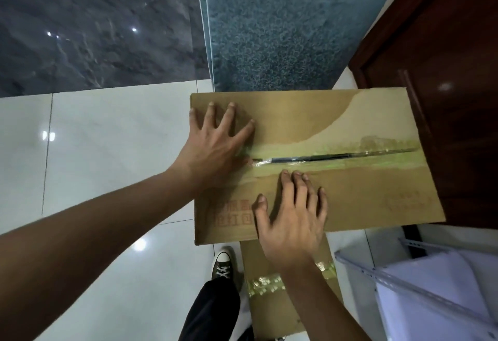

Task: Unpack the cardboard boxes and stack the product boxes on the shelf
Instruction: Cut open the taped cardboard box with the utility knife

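Note:
A brown cardboard box (350,114) lies with its top toward me, its two flaps meeting at a centre seam (336,156) covered with greenish clear tape. The seam shows a dark slit along most of its length. My left hand (215,146) rests flat with spread fingers on the far flap at the box's left end. My right hand (293,216) presses flat on the near flap, fingertips just short of the seam. A second cardboard box (269,305) with taped top sits under it, nearer to me. No product boxes are visible.
A white metal shelf (420,284) stands at the lower right. A dark wooden door (444,44) rises to the right, a blue textured mat (283,25) behind the box. White floor tiles (107,152) spread to the left. My shoe (223,265) stands beside the lower box.

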